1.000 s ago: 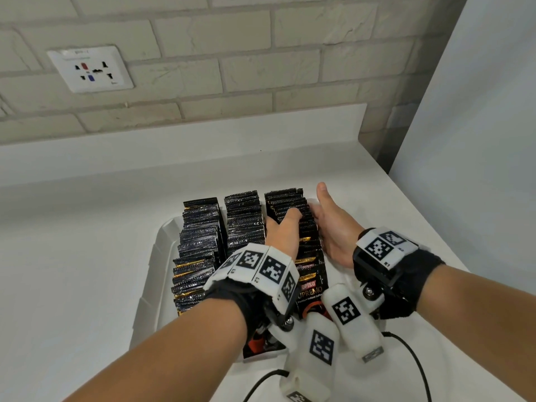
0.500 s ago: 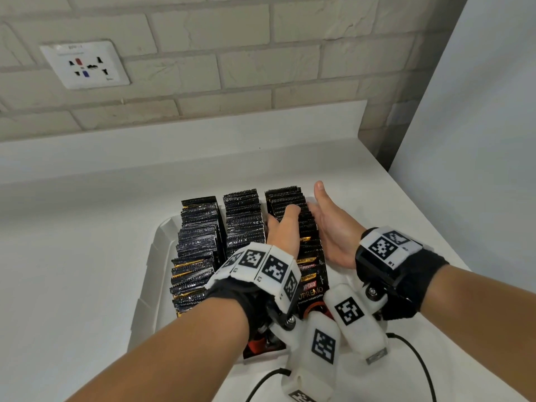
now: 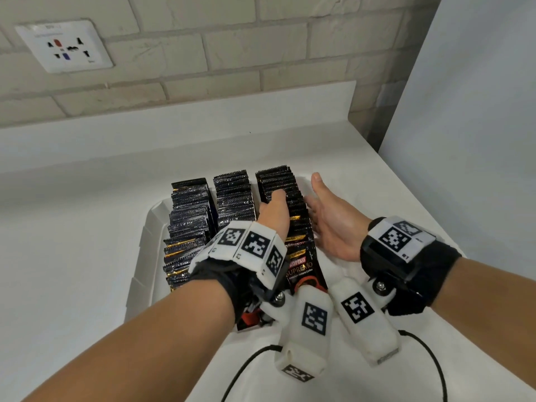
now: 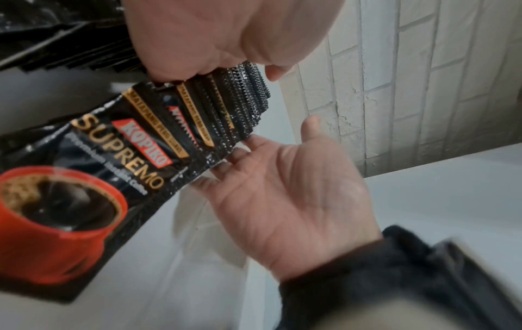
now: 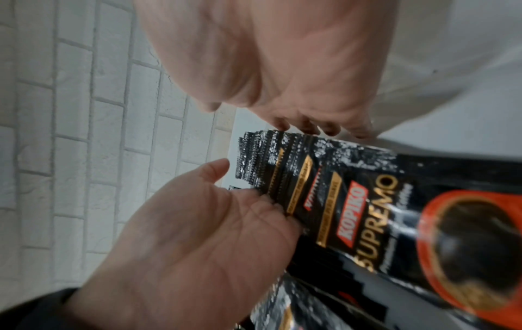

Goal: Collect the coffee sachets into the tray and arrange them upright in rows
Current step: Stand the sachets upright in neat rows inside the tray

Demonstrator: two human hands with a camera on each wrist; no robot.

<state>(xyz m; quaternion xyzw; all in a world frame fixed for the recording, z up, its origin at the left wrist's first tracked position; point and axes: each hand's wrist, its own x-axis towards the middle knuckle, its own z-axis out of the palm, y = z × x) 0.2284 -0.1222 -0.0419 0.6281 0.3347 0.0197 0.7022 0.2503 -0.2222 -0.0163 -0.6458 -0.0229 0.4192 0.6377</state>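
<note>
A white rectangular plastic tray is sitting on the white worktop, near its right edge and towards the near edge. Black glossy foil coffee sachets with serrated top edges and gold bands are standing upright in the tray in three rows running from near edge to far edge. The frontmost sachet of the right row is leaning back, showing red "KOPIKO" lettering, gold "SUPREMO" lettering and a red cup of coffee.

The left hand is reaching over the right row; its thumb is lying across the sachet tops, and in the right wrist view its fingers are slipping down along the row's left side. The right hand is standing edge-on against the row's right side, palm facing the sachets, fingers straight and thumb raised; in the left wrist view its fingertips are touching the sachet edges. Both hands are thus flanking the row without closing round any single sachet.

A white wall socket is showing on the brick wall behind the worktop.
</note>
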